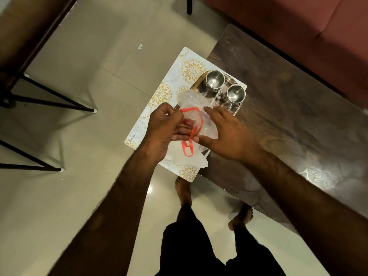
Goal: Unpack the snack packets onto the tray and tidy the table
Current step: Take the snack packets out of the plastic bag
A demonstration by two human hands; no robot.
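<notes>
A clear plastic packet with a red band looped around it is held over the near end of the steel tray. My left hand pinches the red band at its upper left. My right hand grips the packet's right side, thumb and fingers closed on the plastic. Two steel cups stand on the tray. The packet's contents cannot be made out, and both hands hide much of the tray.
The tray sits on a white placemat with gold flowers that overhangs the corner of the dark wooden table. A red sofa lies beyond the table. Black metal furniture legs stand on the tiled floor at left.
</notes>
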